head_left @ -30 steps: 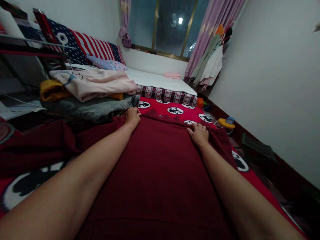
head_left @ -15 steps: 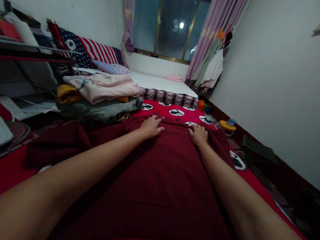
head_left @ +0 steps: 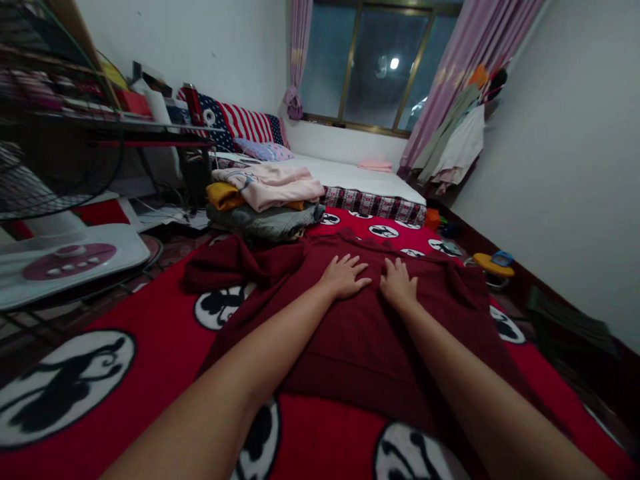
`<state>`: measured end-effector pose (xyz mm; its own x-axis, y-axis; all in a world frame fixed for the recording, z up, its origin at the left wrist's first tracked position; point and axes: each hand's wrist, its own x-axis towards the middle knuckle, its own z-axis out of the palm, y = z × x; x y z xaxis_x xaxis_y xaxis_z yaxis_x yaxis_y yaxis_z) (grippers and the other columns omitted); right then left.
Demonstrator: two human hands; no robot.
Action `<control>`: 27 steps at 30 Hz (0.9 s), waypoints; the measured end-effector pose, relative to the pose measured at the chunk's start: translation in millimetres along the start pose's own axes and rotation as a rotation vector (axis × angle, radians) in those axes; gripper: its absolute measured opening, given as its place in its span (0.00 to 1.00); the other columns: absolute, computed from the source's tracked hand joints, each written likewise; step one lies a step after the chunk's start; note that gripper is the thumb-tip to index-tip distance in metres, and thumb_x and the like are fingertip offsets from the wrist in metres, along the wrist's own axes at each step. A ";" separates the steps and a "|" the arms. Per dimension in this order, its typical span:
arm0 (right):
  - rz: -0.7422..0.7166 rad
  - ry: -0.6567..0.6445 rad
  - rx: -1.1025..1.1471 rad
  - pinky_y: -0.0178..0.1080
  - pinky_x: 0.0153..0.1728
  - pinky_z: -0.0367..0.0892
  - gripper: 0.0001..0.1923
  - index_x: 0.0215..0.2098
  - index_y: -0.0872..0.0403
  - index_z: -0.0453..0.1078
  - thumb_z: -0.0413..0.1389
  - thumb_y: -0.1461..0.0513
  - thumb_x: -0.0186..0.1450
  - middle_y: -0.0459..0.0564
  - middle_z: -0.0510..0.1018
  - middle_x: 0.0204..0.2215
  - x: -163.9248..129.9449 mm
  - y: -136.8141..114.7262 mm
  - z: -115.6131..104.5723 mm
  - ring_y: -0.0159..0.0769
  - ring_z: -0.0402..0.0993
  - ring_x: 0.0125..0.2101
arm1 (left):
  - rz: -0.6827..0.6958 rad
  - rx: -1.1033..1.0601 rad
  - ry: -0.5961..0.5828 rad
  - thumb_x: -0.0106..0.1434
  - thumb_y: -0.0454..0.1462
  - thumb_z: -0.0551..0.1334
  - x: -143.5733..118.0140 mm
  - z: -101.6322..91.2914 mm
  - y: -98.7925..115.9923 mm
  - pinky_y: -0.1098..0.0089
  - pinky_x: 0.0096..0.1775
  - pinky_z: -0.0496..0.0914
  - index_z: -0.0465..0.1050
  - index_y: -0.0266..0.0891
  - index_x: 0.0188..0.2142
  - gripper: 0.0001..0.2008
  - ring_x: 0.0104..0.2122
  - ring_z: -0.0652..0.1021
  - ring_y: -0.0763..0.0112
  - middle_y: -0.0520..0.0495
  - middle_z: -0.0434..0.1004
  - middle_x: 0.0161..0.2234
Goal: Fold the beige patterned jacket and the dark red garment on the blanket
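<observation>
A dark red sweatshirt (head_left: 345,340) lies spread over a red blanket (head_left: 165,373) with black-and-white cartoon circles. Its hem is toward me, and one sleeve is bunched at the left. My left hand (head_left: 345,277) rests flat on the upper middle of the garment, fingers spread. Close beside it, my right hand (head_left: 399,281) also presses on the cloth with its fingers apart. Neither hand grips anything. Behind the bunched sleeve sits a pile of folded clothes: a pale pink top (head_left: 273,183), something mustard yellow (head_left: 225,197) and grey-blue jeans (head_left: 265,222).
A fan base (head_left: 75,260) stands at the left beside a cluttered desk (head_left: 165,127). Farther back is a white-topped bed (head_left: 335,170) under a window. Clothes (head_left: 463,147) hang by the right wall, above a yellow stool (head_left: 493,265).
Both hands have come closer together and lie flat on the sweatshirt instead of at its far edge. The view has swung left, showing the fan and more blanket.
</observation>
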<state>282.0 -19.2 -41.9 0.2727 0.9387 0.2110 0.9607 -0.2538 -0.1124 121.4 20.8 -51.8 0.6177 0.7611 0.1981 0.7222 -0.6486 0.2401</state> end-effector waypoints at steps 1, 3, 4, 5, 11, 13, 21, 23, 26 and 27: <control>-0.027 -0.003 0.061 0.62 0.60 0.50 0.27 0.66 0.54 0.55 0.42 0.62 0.69 0.60 0.53 0.67 -9.5 -4.2 3.6 0.49 0.49 0.66 | -0.013 -0.008 0.016 0.69 0.53 0.44 0.2 0.5 -0.6 0.50 0.64 0.49 0.57 0.44 0.65 0.30 0.66 0.54 0.56 0.45 0.52 0.67; -0.069 0.011 0.186 0.59 0.61 0.49 0.25 0.62 0.53 0.62 0.42 0.62 0.68 0.56 0.59 0.65 -21.6 -4.6 9.3 0.46 0.53 0.65 | -0.045 -0.012 0.039 0.70 0.48 0.43 -0.4 0.7 -1.0 0.54 0.64 0.50 0.59 0.42 0.64 0.27 0.66 0.55 0.60 0.45 0.54 0.67; -0.081 0.029 0.257 0.57 0.62 0.50 0.23 0.59 0.53 0.66 0.44 0.62 0.67 0.55 0.62 0.64 -23.9 -1.3 11.2 0.45 0.56 0.64 | -0.060 -0.008 0.036 0.71 0.47 0.43 -1.4 0.1 -0.7 0.55 0.64 0.50 0.59 0.41 0.64 0.27 0.66 0.55 0.60 0.45 0.54 0.67; -0.087 0.052 0.336 0.54 0.61 0.52 0.22 0.56 0.53 0.69 0.46 0.62 0.66 0.54 0.66 0.62 -23.9 3.3 12.4 0.43 0.59 0.62 | -0.073 -0.002 0.023 0.71 0.47 0.43 -3.0 -0.9 -0.3 0.54 0.64 0.49 0.59 0.41 0.64 0.27 0.66 0.55 0.60 0.45 0.53 0.67; -0.100 0.194 0.736 0.41 0.55 0.64 0.16 0.38 0.56 0.78 0.50 0.61 0.59 0.54 0.81 0.45 -10.1 25.0 16.5 0.40 0.76 0.48 | -0.018 0.009 -0.226 0.68 0.55 0.44 -41.2 -20.9 -4.3 0.51 0.65 0.42 0.47 0.41 0.68 0.35 0.68 0.42 0.55 0.41 0.38 0.70; -0.105 0.215 0.771 0.42 0.55 0.64 0.15 0.36 0.55 0.78 0.51 0.61 0.58 0.53 0.81 0.43 -9.5 25.1 18.3 0.40 0.76 0.47 | 0.054 -0.020 -0.326 0.68 0.55 0.47 -66.9 -35.9 -11.4 0.54 0.65 0.41 0.44 0.38 0.69 0.37 0.68 0.39 0.57 0.40 0.33 0.70; -0.118 0.201 0.740 0.43 0.53 0.65 0.14 0.35 0.55 0.79 0.52 0.61 0.57 0.54 0.81 0.44 -11.2 21.5 17.0 0.42 0.76 0.47 | 0.045 -0.485 -0.526 0.62 0.49 0.59 -166.6 -124.9 -65.7 0.64 0.57 0.64 0.70 0.42 0.57 0.26 0.58 0.69 0.59 0.44 0.67 0.60; -0.118 0.203 0.731 0.44 0.52 0.66 0.14 0.34 0.55 0.79 0.52 0.61 0.56 0.55 0.81 0.44 -10.3 21.0 16.8 0.43 0.76 0.47 | -0.174 -0.506 -0.271 0.61 0.53 0.58 -180.4 -138.9 -95.9 0.65 0.48 0.71 0.74 0.39 0.52 0.27 0.46 0.78 0.60 0.44 0.80 0.47; -0.132 0.222 0.729 0.45 0.52 0.66 0.13 0.32 0.54 0.79 0.53 0.62 0.56 0.54 0.81 0.43 -9.0 20.7 18.8 0.44 0.76 0.46 | -0.406 -0.237 0.278 0.54 0.54 0.63 -195.0 -147.3 -150.9 0.64 0.49 0.70 0.75 0.38 0.50 0.30 0.47 0.77 0.56 0.43 0.79 0.47; -0.140 0.229 0.730 0.46 0.52 0.66 0.13 0.32 0.54 0.79 0.53 0.62 0.56 0.54 0.81 0.42 -8.7 20.7 19.8 0.45 0.76 0.45 | -0.468 -0.149 0.353 0.51 0.53 0.65 -198.5 -147.0 -167.9 0.62 0.51 0.69 0.74 0.38 0.51 0.32 0.49 0.76 0.54 0.42 0.77 0.49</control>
<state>298.5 -28.0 -65.3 0.2318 0.8588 0.4569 0.7310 0.1561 -0.6643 -168.2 -20.6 8.3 0.0854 0.9377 0.3368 0.8253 -0.2559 0.5033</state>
